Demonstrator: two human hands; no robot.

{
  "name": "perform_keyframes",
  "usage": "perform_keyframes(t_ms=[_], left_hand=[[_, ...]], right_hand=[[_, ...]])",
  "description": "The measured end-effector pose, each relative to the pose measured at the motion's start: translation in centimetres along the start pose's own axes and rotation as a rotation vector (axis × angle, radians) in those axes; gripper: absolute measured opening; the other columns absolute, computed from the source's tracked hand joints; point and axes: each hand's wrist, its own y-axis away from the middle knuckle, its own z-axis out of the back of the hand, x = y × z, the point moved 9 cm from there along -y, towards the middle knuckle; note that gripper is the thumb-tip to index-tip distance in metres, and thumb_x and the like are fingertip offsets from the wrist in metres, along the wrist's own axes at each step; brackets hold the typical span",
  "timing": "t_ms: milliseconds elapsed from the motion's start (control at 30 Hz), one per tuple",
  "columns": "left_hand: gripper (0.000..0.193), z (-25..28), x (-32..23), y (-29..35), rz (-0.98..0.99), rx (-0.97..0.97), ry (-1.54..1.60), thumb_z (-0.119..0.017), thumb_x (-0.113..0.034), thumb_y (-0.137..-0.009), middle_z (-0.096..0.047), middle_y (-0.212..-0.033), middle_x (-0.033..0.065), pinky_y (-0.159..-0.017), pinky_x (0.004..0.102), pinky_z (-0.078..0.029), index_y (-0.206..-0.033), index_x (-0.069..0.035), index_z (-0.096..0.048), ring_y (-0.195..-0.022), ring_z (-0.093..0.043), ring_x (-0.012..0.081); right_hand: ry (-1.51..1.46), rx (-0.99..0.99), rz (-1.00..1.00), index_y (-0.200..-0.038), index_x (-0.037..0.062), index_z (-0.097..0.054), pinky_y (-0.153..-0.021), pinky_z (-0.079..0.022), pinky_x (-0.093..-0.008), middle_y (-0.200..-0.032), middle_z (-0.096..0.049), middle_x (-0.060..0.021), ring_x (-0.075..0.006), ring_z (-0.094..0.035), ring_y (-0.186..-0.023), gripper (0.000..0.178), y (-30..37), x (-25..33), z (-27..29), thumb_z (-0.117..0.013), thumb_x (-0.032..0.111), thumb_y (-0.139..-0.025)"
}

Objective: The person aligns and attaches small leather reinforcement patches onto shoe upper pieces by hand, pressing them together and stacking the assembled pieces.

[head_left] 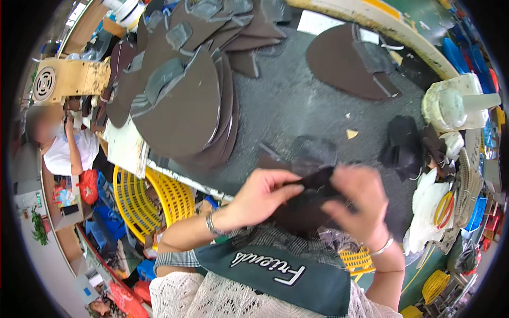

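Note:
My left hand (260,197) and my right hand (356,204) both pinch a dark brown flat piece of material (305,204) just above the near edge of the grey worktable (297,100). The left fingers grip its upper left edge; the right fingers fold over its upper right part. Most of the piece hangs between the two hands, partly hidden by them. Another dark cut piece (313,151) lies on the table just beyond my hands.
A tall stack of dark brown oval pieces (183,100) covers the table's left. One more oval piece (347,61) lies at the far right. A white glue pot (453,108) stands at the right edge. Yellow baskets (154,199) sit below left. Another person (66,148) sits far left.

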Motion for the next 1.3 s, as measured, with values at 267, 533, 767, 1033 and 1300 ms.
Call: perform_keyframes(t_ms=[267,533,767,1033,1300], left_hand=[[0.007,2.2,-0.1,-1.4,-0.096,-0.085,0.049,-0.067,-0.002,-0.09,-0.067,-0.082,0.0014,-0.064,0.0187,-0.052,-0.095,0.002,-0.064,-0.072,-0.062,0.0047],[0.022,3.3,-2.8,-4.5,-0.266,-0.244,-0.094,-0.067,-0.004,-0.091,-0.063,-0.079,0.0032,-0.053,0.0227,-0.051,-0.106,0.002,-0.051,-0.065,-0.061,0.0063],[0.05,3.1,-1.7,-4.7,-0.408,-0.352,-0.336,-0.065,-0.004,-0.091,-0.06,-0.074,0.008,-0.045,0.0236,-0.048,-0.123,-0.003,-0.026,-0.052,-0.058,0.009],[0.045,3.0,-3.6,-6.1,-0.444,-0.407,-0.493,-0.068,-0.005,-0.088,-0.056,-0.072,0.0085,-0.048,0.0282,-0.049,-0.119,-0.003,-0.035,-0.05,-0.058,0.0131],[0.05,-2.6,-5.9,-0.4,-0.858,-0.239,-0.96,-0.06,-0.018,-0.081,-0.054,-0.127,0.0246,-0.11,0.0463,-0.036,-0.122,0.01,-0.051,-0.124,-0.048,0.0392]], right_hand=[[-0.639,0.085,-0.706,-0.096,-0.0054,-0.068,-0.057,-0.053,-0.0198,-0.085,-0.066,-0.0059,-0.0086,-0.064,-0.07,0.01,3.2,-6.9,-4.1,-0.07,-0.001,-0.087],[-0.509,-0.052,-0.714,-0.1,-0.0057,-0.062,-0.052,-0.05,-0.0215,-0.077,-0.059,-0.0053,-0.0064,-0.057,-0.059,0.014,0.6,-9.7,-4.2,-0.067,-0.001,-0.088],[-0.34,-0.051,-0.663,-0.108,0.0004,-0.048,-0.049,-0.045,-0.0212,-0.069,-0.057,-0.0027,-0.0056,-0.055,-0.055,0.029,1.4,-10.2,-4.7,-0.068,0.0,-0.086],[-0.277,-0.002,-0.678,-0.105,0.001,-0.048,-0.048,-0.047,-0.0252,-0.07,-0.056,-0.0055,-0.0109,-0.058,-0.054,0.03,-0.3,-11.1,-4.5,-0.07,0.001,-0.085],[0.425,-0.056,0.266,-0.11,0.0063,-0.069,-0.093,-0.048,-0.0469,-0.107,-0.063,-0.0165,-0.0366,-0.058,-0.105,0.039,-1.6,-3.2,-5.2,-0.068,-0.002,-0.072]])
